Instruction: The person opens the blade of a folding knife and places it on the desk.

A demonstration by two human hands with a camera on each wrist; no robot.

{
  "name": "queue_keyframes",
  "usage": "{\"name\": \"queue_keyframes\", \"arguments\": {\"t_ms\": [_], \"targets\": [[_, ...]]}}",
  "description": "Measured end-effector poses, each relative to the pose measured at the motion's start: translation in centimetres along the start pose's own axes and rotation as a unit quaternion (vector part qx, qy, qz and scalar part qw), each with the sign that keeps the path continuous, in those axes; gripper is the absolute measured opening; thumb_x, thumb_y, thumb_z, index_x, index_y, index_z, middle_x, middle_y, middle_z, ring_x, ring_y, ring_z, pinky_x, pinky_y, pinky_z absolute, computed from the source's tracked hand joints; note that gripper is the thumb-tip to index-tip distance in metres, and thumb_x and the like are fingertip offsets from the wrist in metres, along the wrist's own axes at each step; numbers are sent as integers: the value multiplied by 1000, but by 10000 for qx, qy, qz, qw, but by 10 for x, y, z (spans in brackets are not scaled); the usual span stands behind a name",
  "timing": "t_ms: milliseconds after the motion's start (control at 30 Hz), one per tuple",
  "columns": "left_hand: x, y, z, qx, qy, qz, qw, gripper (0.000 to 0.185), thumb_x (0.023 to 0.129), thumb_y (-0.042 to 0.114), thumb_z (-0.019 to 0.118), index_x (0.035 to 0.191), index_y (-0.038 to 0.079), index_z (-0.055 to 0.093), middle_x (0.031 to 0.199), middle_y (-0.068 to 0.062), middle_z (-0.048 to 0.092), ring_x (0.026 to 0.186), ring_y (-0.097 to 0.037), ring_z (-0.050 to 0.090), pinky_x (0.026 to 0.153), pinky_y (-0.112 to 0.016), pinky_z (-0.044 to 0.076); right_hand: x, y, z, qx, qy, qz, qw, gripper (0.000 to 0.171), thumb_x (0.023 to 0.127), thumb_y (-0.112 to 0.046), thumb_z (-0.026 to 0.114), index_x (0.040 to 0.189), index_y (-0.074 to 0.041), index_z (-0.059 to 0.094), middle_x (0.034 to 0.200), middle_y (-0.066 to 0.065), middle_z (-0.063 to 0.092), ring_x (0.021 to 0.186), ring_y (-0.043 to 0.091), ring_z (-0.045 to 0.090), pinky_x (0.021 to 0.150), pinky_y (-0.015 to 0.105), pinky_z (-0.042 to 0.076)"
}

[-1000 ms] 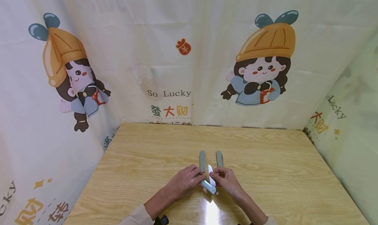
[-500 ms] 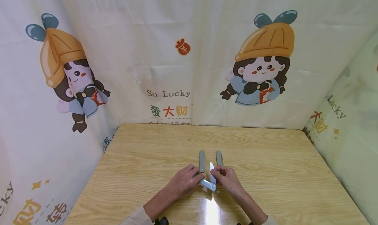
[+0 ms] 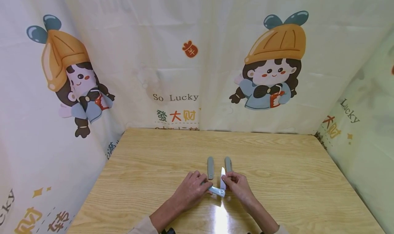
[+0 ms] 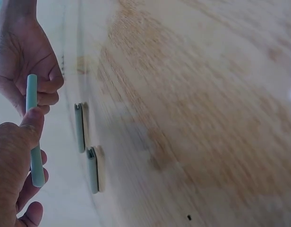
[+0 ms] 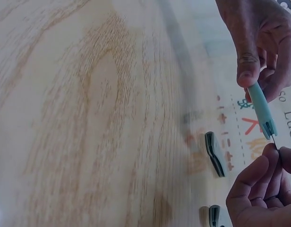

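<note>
My left hand [image 3: 193,189] grips the pale green handle of a folding knife [image 3: 217,191], thumb along its side in the left wrist view. The knife's shiny blade [image 3: 223,181] stands partly unfolded, roughly square to the handle, tip away from me. Thumb and fingertips of my right hand [image 3: 240,189] pinch the blade on its right side. In the right wrist view, a thin strip of blade shows between the handle's slotted end and those fingertips. Both hands hold the knife up off the table.
Two grey-green folded knives lie lengthwise on the wooden table [image 3: 147,179] just beyond my hands, a left one [image 3: 210,167] and a right one [image 3: 228,164], whose near end is hidden by my right hand. Printed curtains [image 3: 215,73] hang along the table's back and sides.
The blade has swung rightward, and its angle to the handle is wider. The knife's pivot end has risen slightly away from me. Both hands keep their holds.
</note>
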State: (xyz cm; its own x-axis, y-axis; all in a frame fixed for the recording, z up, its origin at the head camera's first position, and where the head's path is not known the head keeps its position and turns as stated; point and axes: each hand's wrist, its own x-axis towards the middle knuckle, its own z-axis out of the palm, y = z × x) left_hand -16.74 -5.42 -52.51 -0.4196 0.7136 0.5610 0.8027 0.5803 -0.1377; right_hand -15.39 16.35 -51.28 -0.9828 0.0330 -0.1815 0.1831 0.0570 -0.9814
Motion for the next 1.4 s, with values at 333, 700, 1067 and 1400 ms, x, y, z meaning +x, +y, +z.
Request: {"name": "queue_keyframes", "arguments": {"t_ms": [333, 700, 1067, 1400], "targets": [[-3, 4, 1, 60, 142, -57, 9999, 26, 88, 42, 78, 97, 19, 73, 90, 5, 60, 75, -13, 48, 64, -26, 41, -1, 1, 1, 193, 221, -29, 9996, 9, 96, -2, 67, 95, 7, 65, 77, 5, 61, 69, 14, 56, 62, 26, 52], [-9, 11, 6, 98, 404, -240, 9988, 29, 87, 42, 78, 94, 14, 74, 84, 3, 55, 72, -14, 46, 64, -27, 44, -2, 1, 2, 377, 328, 82, 9987, 10, 98, -4, 64, 95, 6, 62, 76, 5, 55, 69, 13, 53, 60, 24, 50], [-8, 17, 8, 178, 713, -412, 9964, 32, 81, 40, 85, 90, 12, 72, 81, 2, 57, 67, -14, 47, 60, -27, 44, 0, 1, 2, 458, 417, 76, 9981, 12, 100, -6, 63, 98, 6, 62, 75, 3, 54, 67, 12, 52, 59, 22, 46], [-7, 23, 8, 68, 723, -647, 9953, 31, 79, 37, 88, 85, 12, 72, 77, 3, 58, 65, -13, 47, 58, -26, 42, 0, 2, 1, 483, 588, 37, 9971, 15, 101, -6, 61, 103, 9, 61, 80, 6, 59, 73, 14, 57, 62, 23, 48]]}}
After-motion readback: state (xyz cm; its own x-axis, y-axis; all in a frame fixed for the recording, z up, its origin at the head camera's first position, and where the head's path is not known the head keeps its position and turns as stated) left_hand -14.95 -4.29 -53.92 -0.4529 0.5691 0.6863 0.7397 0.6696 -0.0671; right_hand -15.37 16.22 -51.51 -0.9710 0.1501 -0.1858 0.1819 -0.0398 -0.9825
